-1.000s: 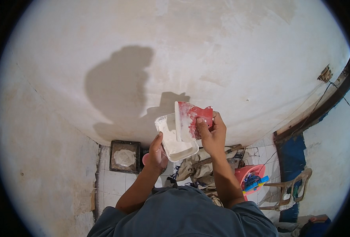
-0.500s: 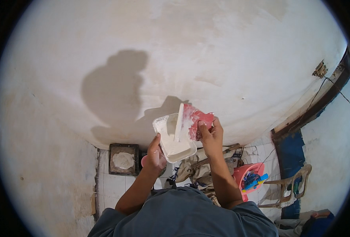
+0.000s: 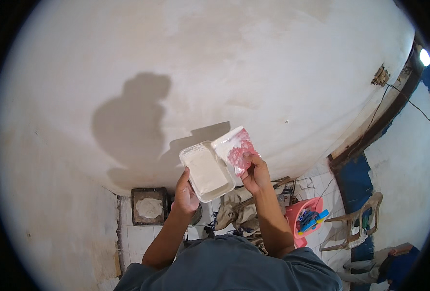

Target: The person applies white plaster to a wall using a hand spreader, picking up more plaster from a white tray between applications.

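My left hand (image 3: 186,194) grips the left side of a shallow rectangular plastic container (image 3: 207,172) holding pale, creamy paste. My right hand (image 3: 255,174) holds a red scraper (image 3: 239,153) smeared with white paste; its pale edge is tilted over the container's upper right corner. Both are held up in front of a mottled off-white wall (image 3: 224,53), which carries my shadow and theirs.
Below lie a dark square tray (image 3: 164,202) with white material, crumpled khaki cloth (image 3: 229,208), a pink tub (image 3: 297,211) with blue items and a plastic chair (image 3: 355,218). Another person (image 3: 394,264) is at lower right. Wires (image 3: 413,104) hang by the right doorframe.
The scraper has rotated, its pale edge swinging from near upright inside the container to a slant at its upper right. The container has shifted slightly left. The view has turned a little.
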Motion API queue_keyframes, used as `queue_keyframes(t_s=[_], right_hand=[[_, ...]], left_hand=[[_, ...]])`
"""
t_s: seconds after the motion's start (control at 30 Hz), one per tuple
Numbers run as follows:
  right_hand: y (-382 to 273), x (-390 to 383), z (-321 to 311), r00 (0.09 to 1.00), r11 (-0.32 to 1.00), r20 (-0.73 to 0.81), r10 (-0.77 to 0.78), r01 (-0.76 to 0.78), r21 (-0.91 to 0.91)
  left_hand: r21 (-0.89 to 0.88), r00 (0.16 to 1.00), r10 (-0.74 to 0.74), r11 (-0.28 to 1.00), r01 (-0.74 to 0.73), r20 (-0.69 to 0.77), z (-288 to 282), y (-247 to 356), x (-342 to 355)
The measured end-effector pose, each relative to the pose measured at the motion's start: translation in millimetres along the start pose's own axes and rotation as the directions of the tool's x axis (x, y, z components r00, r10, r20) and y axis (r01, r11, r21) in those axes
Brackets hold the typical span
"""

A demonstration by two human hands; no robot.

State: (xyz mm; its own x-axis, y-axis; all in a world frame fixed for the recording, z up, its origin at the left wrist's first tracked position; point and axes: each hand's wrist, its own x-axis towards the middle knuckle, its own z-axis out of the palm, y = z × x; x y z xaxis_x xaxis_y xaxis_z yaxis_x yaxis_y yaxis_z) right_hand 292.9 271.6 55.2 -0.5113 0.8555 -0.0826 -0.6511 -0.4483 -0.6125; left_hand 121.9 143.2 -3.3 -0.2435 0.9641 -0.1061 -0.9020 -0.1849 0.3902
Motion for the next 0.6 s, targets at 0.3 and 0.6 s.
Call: queue_keyframes(t_s=[0.3, 0.6], right_hand=[[-22, 44, 12, 0.955, 0.964, -0.141, -0.26, 0.266, 0.021], [-99, 97, 94, 0.942, 0.938, -0.134, -0.307, 0.275, -0.212]], left_hand=[[-0.005, 1.0, 0.014, 1.0, -0.014, -0.006, -6, 1, 0], [0.063, 0.992, 0.092, 0.994, -0.086, -0.091, 5, 2, -8]])
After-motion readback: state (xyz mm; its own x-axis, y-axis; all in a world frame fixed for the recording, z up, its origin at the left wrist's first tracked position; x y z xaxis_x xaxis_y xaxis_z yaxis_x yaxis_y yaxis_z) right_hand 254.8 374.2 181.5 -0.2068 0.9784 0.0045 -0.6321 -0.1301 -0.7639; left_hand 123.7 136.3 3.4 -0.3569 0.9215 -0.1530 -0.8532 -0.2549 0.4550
